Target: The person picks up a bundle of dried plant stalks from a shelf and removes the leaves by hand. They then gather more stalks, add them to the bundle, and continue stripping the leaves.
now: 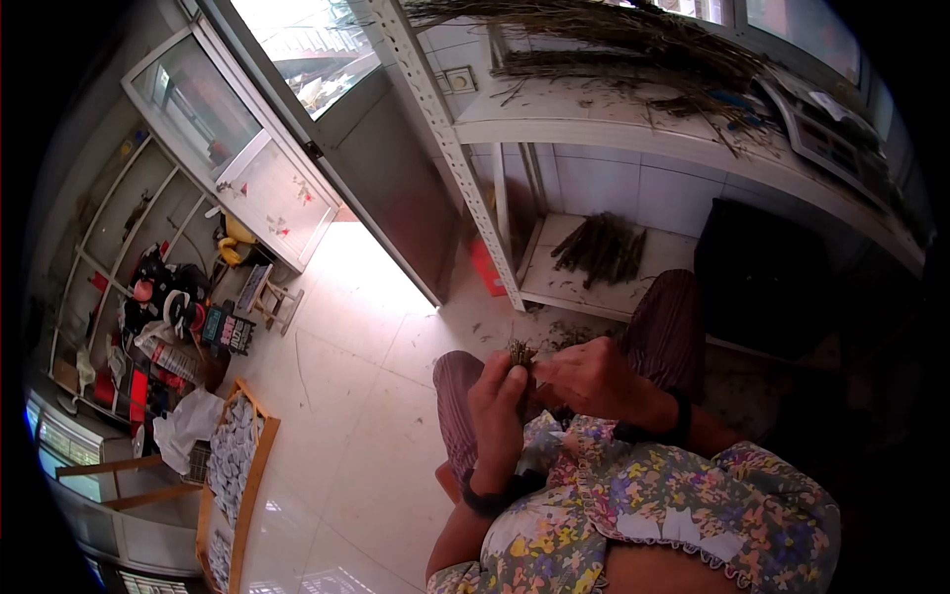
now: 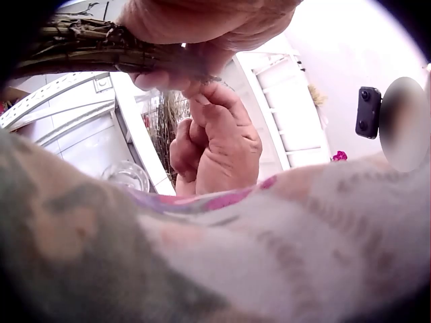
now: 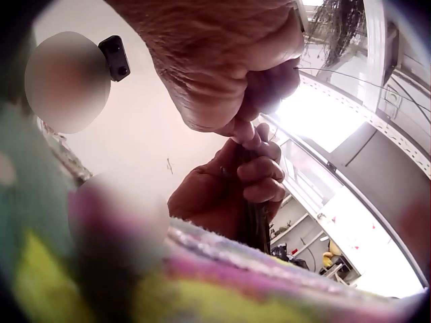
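In the head view my left hand grips a small bundle of dried stems, its cut ends poking up past the thumb. The stems of this bundle run out sideways from the fingers in the left wrist view. Close against the bundle, my right hand has its fingers curled, with thumb and fingertips together. A thin strand trails from those right fingers in the right wrist view. Both hands meet over the lap, and the fingers partly hide where the strand meets the bundle.
Long dried stems lie along the upper shelf. Several short bundles rest on the lower shelf, beside a black container. Plant scraps litter the floor. At left stand a wooden-framed tray and piled goods near an open door.
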### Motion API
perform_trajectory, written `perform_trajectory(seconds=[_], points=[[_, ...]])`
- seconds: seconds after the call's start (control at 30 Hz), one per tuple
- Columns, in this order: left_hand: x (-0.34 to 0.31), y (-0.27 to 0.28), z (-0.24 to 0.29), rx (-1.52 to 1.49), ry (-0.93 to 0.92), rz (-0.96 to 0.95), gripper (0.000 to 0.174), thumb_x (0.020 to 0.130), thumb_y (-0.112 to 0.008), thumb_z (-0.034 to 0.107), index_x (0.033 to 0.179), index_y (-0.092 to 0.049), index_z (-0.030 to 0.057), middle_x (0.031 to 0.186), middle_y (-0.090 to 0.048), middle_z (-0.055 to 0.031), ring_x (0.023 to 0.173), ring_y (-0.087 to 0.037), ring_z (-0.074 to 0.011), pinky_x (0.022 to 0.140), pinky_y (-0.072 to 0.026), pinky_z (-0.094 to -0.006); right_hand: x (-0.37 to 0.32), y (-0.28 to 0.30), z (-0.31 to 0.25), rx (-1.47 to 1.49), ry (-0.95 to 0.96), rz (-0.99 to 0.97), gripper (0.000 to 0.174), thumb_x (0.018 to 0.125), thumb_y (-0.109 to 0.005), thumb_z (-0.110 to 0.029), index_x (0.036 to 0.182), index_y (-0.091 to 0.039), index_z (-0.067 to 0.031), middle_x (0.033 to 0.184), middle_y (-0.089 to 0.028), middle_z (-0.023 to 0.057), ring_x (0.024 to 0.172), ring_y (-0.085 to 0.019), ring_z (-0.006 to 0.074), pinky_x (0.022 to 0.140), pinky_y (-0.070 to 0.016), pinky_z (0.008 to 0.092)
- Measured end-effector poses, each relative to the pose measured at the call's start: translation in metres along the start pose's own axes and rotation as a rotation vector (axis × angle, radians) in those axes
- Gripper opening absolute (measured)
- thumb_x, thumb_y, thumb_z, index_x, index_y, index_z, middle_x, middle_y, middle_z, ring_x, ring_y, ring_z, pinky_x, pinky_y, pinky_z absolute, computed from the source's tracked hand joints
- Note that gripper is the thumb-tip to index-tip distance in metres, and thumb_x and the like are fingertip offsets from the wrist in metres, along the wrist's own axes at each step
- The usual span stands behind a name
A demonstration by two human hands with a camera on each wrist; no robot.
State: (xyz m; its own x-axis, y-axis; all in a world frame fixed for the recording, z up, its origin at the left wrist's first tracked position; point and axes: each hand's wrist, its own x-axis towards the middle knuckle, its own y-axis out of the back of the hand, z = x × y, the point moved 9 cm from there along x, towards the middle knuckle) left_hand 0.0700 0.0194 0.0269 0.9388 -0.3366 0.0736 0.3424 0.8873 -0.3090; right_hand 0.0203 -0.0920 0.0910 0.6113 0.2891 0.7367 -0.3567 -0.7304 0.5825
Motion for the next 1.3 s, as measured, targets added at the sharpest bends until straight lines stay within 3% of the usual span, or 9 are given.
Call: perform_trajectory(seconds=[0.07,0.17,0.27,0.47,0.57,0.77,0.87,1.07,1.3], points=[[0.001,0.002,-0.003,0.02,0.005,-0.015,0.027,0.095,-0.05,0.011,0.114,-0.06,-0.005,0.09,-0.059,0.0013,0.076,-0.048,-0.0049,0.07,-0.0382,-0.0177,0.004,0.003,-0.007,-0.029,0.014,0.011,0.009,0.074,-0.062,-0.004,0.083,-0.062,-0.0048,0.062,-0.054,0.0088,0.056,-0.06,0.0248,0.049,-0.0478,0.0369],[0.002,-0.003,0.002,0.018,-0.028,-0.012,0.027,0.096,-0.049,0.011,0.115,-0.06,-0.0049,0.094,-0.061,0.0001,0.081,-0.051,-0.0055,0.075,-0.0397,-0.018,0.003,0.001,-0.008,-0.037,0.041,0.04,0.007,0.074,-0.062,-0.005,0.08,-0.061,-0.0054,0.061,-0.054,0.0084,0.056,-0.06,0.0244,0.049,-0.0479,0.0368],[0.003,-0.004,-0.001,-0.015,0.03,-0.002,0.027,0.096,-0.049,0.012,0.114,-0.061,-0.0049,0.097,-0.061,-0.0005,0.084,-0.052,-0.006,0.077,-0.0407,-0.0191,0.004,-0.004,-0.005,-0.052,0.02,-0.015,0.008,0.075,-0.062,-0.005,0.082,-0.062,-0.0049,0.064,-0.055,0.0102,0.057,-0.061,0.0273,0.051,-0.0484,0.0378],[0.005,0.001,0.008,-0.034,0.018,0.096,0.029,0.098,-0.045,0.016,0.115,-0.06,-0.0034,0.091,-0.059,-0.001,0.081,-0.053,-0.008,0.076,-0.0422,-0.0206,-0.005,0.002,0.019,0.238,-0.154,0.114,0.012,0.082,-0.062,-0.006,0.092,-0.066,-0.0018,0.071,-0.062,0.0177,0.063,-0.065,0.0339,0.055,-0.0506,0.038],[0.005,0.001,0.015,0.027,-0.026,0.11,0.033,0.097,-0.041,0.024,0.11,-0.058,-0.0006,0.073,-0.05,0.0006,0.063,-0.043,-0.0069,0.057,-0.0334,-0.0198,-0.007,0.0,0.026,0.232,-0.195,0.068,0.017,0.08,-0.06,0.0,0.095,-0.068,0.0002,0.075,-0.066,0.018,0.065,-0.067,0.0305,0.056,-0.0509,0.0336],[0.002,0.002,0.02,0.0,-0.027,0.083,0.026,0.093,-0.047,0.015,0.111,-0.057,-0.0014,0.079,-0.053,-0.0014,0.069,-0.047,-0.0077,0.062,-0.0371,-0.0205,-0.002,0.004,0.019,0.219,-0.174,0.073,0.012,0.083,-0.061,-0.006,0.092,-0.067,-0.0012,0.069,-0.064,0.0183,0.062,-0.066,0.0321,0.054,-0.0503,0.0377],[0.002,0.002,0.017,-0.1,-0.026,0.054,0.018,0.092,-0.052,0.005,0.109,-0.059,-0.0003,0.097,-0.062,-0.0015,0.084,-0.056,-0.0071,0.077,-0.0459,-0.021,-0.002,0.005,0.018,0.23,-0.164,0.087,0.011,0.083,-0.062,-0.005,0.092,-0.066,-0.0011,0.069,-0.064,0.0178,0.061,-0.066,0.0317,0.054,-0.0502,0.0375],[0.001,-0.007,0.017,-0.154,0.012,-0.008,0.021,0.09,-0.055,0.003,0.11,-0.055,0.0003,0.1,-0.062,-0.0043,0.088,-0.058,-0.0095,0.078,-0.047,-0.0228,0.002,0.011,0.013,0.294,-0.165,0.09,0.01,0.083,-0.062,-0.005,0.09,-0.066,-0.0003,0.068,-0.063,0.0175,0.061,-0.066,0.0306,0.053,-0.0497,0.0358],[0.003,-0.002,0.017,-0.038,-0.1,-0.003,0.025,0.086,-0.058,-0.002,0.109,-0.051,0.0023,0.101,-0.062,-0.0062,0.09,-0.058,-0.0107,0.082,-0.0455,-0.023,-0.002,0.012,0.02,0.376,-0.27,0.072,0.009,0.085,-0.062,-0.005,0.091,-0.066,-0.0006,0.066,-0.063,0.013,0.057,-0.064,0.0184,0.052,-0.0467,0.0301]])
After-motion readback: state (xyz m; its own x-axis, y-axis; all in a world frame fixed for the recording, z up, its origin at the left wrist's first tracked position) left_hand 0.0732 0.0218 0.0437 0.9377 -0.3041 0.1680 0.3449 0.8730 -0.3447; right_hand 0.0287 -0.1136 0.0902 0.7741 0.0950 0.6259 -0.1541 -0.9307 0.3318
